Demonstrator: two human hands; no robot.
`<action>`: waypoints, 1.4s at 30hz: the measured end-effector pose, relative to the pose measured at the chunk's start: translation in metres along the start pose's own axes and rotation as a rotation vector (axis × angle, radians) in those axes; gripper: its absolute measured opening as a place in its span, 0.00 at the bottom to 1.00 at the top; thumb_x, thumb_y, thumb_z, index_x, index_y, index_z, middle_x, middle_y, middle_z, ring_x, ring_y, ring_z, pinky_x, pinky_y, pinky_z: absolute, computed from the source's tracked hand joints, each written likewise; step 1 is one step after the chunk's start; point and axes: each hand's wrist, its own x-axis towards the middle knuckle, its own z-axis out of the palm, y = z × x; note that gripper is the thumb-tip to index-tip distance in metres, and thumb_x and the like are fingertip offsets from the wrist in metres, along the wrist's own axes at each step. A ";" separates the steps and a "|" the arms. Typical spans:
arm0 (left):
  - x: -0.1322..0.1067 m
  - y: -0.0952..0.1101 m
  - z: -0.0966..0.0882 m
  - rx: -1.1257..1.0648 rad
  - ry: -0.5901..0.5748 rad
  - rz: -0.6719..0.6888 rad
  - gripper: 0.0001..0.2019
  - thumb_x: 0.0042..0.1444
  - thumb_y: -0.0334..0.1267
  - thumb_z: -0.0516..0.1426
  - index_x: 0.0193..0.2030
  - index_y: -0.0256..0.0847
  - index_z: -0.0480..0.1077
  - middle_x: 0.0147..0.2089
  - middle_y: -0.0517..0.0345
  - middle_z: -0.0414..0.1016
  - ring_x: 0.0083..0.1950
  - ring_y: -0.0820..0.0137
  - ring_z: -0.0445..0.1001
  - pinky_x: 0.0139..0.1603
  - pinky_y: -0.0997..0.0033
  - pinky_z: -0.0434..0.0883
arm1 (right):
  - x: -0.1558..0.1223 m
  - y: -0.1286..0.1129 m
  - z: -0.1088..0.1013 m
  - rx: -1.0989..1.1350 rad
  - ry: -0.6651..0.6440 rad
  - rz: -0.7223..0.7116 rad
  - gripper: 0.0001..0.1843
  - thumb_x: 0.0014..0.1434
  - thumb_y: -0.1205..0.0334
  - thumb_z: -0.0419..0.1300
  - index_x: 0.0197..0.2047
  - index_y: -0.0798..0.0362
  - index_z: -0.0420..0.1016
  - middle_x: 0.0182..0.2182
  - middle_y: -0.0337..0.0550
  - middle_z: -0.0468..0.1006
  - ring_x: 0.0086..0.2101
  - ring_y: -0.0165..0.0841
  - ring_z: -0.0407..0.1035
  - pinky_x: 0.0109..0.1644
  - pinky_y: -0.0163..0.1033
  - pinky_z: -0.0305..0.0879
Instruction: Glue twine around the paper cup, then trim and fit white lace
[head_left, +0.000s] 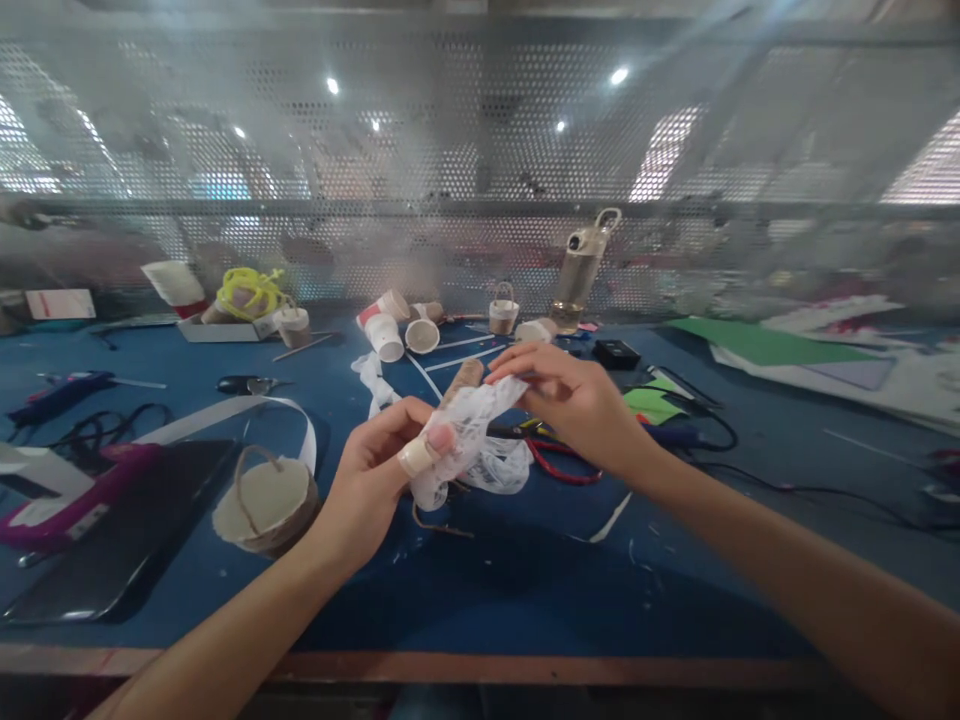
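White lace ribbon (466, 432) is stretched between my two hands above the blue table. My left hand (379, 465), with a bandage round the thumb, presses the lace with that thumb; a brown rolled piece (466, 378) sticks up behind the lace. The fingers of my right hand (566, 395) pinch the lace's upper right end. More lace (504, 468) hangs in loops below and trails to the table. Left of my left forearm stands a small basket (266, 500) with a thin twine handle.
Paper cups (386, 335), a small handled basket (503, 312) and a water bottle (581, 272) stand at the back. A glue gun (64, 395) and a dark tablet-like slab (142, 520) lie left. Scissors with red handles (566, 472), cables and green paper (765, 340) are right.
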 end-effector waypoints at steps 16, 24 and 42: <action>0.000 -0.001 0.003 -0.136 -0.437 -0.300 0.09 0.56 0.36 0.67 0.37 0.38 0.71 0.32 0.59 0.77 0.31 0.75 0.76 0.33 0.78 0.72 | -0.013 0.001 0.002 -0.464 -0.258 0.280 0.08 0.51 0.65 0.66 0.38 0.48 0.80 0.21 0.34 0.71 0.23 0.29 0.62 0.28 0.36 0.50; -0.001 -0.009 0.002 -0.168 -0.366 -0.152 0.05 0.58 0.34 0.66 0.35 0.40 0.73 0.37 0.62 0.78 0.37 0.77 0.77 0.39 0.81 0.73 | -0.028 -0.009 -0.003 -0.029 -0.465 0.518 0.22 0.66 0.52 0.55 0.21 0.52 0.67 0.16 0.35 0.71 0.16 0.27 0.66 0.22 0.32 0.60; -0.001 -0.005 0.010 0.065 -0.172 0.009 0.05 0.57 0.35 0.66 0.34 0.42 0.74 0.43 0.59 0.79 0.42 0.72 0.78 0.40 0.77 0.74 | -0.059 -0.017 0.007 1.149 -0.501 0.383 0.23 0.67 0.49 0.49 0.52 0.54 0.77 0.45 0.51 0.81 0.45 0.41 0.76 0.51 0.47 0.71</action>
